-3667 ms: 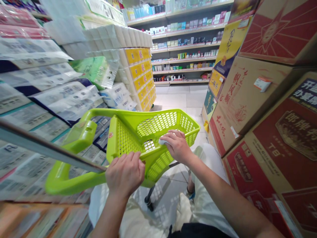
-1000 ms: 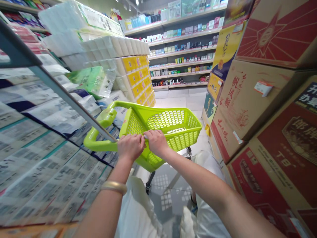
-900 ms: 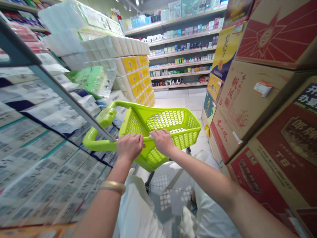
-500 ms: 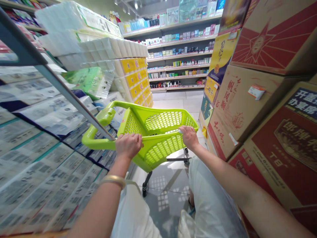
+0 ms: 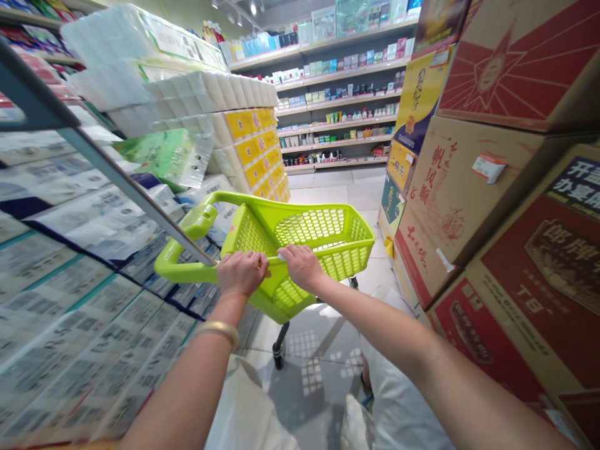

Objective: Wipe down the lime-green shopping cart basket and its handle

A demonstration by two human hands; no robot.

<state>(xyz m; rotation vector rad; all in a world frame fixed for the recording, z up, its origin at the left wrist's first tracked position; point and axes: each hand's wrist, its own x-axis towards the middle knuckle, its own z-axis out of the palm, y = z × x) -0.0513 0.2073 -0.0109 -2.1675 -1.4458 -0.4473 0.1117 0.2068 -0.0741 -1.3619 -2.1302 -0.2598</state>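
Both hands rest on the near rim of the lime-green cart basket (image 5: 323, 231). The left hand (image 5: 241, 272) is closed over the rim where the handle loop (image 5: 185, 250) joins it. Just beside it, the right hand (image 5: 302, 265) curls round the same edge with a scrap of white cloth (image 5: 281, 257) pinched under its fingers. The basket stands in the aisle between tissue packs (image 5: 94, 212) on the left and stacked cartons (image 5: 450, 187) on the right. Wiping should go best with the left hand steadying the wheeled cart and the cloth pressed flat along the rim
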